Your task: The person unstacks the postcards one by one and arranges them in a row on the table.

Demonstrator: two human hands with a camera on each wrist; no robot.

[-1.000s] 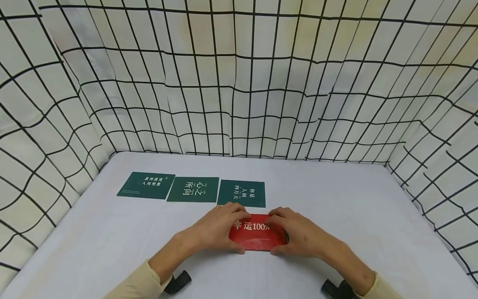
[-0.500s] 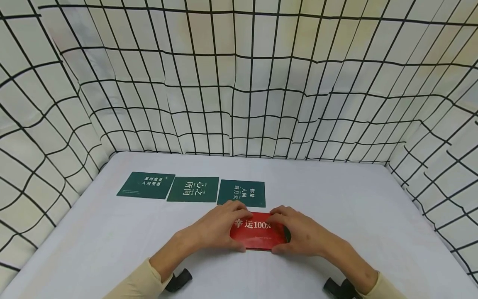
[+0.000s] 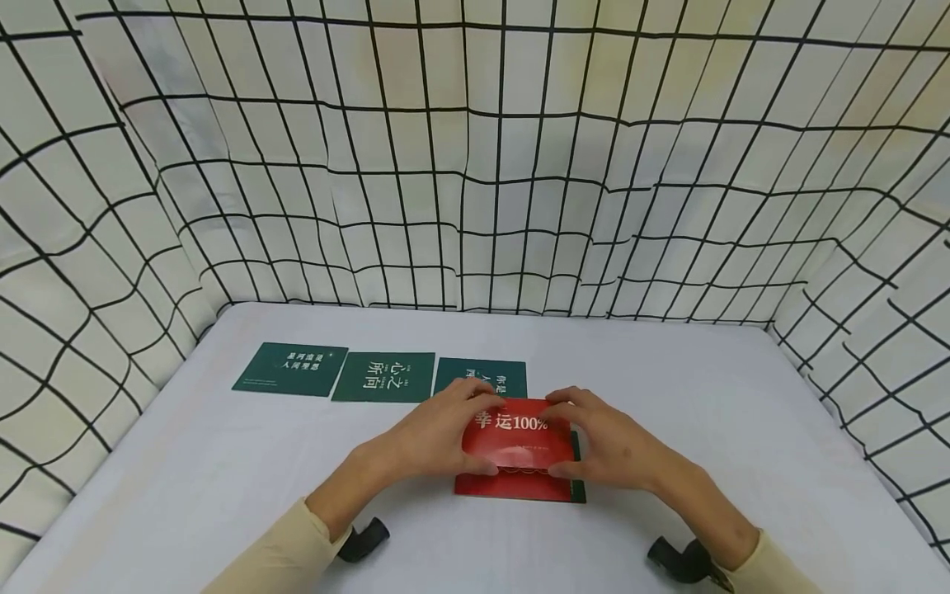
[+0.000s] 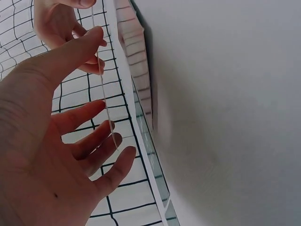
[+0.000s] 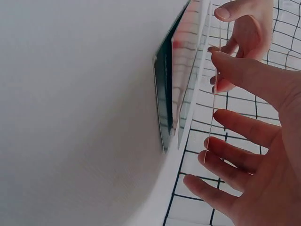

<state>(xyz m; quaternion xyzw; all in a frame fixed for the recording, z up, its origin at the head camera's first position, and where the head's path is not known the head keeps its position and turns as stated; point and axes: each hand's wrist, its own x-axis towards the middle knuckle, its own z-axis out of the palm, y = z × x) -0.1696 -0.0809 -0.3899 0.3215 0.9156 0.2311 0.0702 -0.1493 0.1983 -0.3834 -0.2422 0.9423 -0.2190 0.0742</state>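
A red card [image 3: 519, 450] with white lettering is raised level in front of me. Its left side is pinched between the thumb and fingers of my left hand [image 3: 438, 429], its right side by my right hand [image 3: 616, 441]. Edge-on in the left wrist view, the card [image 4: 106, 106] is a thin line along the fingertips; likewise the card [image 5: 215, 101] in the right wrist view. Under it on the table lies another red card [image 3: 512, 487], partly covered in the head view. A dark green card [image 3: 578, 492] sticks out at that one's right edge.
Three dark green lettered cards, the left [image 3: 289, 370], the middle [image 3: 383, 377] and the right [image 3: 512, 381], lie in a row behind on the white table [image 3: 653, 363]. My left hand overlaps the right one. A black grid net [image 3: 482, 206] surrounds the table.
Both hands have lifted the red card up and away from me, uncovering the front of the red card and green card below. The row of green cards stays put.
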